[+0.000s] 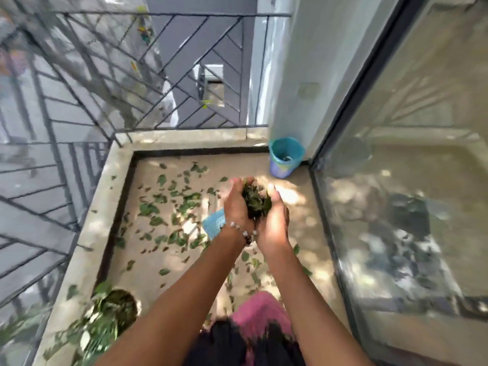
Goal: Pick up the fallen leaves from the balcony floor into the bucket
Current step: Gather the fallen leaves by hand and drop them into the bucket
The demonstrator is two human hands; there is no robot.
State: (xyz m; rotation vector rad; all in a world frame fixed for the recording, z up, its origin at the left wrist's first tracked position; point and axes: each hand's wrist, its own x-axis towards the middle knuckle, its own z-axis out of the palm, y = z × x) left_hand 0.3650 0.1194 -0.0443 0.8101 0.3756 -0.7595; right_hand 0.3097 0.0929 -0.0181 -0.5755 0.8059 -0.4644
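- Cupping both hands, left hand and right hand, a clump of leaves was held in curled fingers.
- Many loose leaves were left on the balcony floor; the bucket stood well apart.

Potted plant, railing, glass door

Loose leaves lay spread over the balcony floor. The bucket stood in the far right corner, beside the glass door. A railing ran along the far and left sides. A potted plant sat at the near left. Both hands, left hand and right hand, were side by side above the floor, with a clump of leaves between them.
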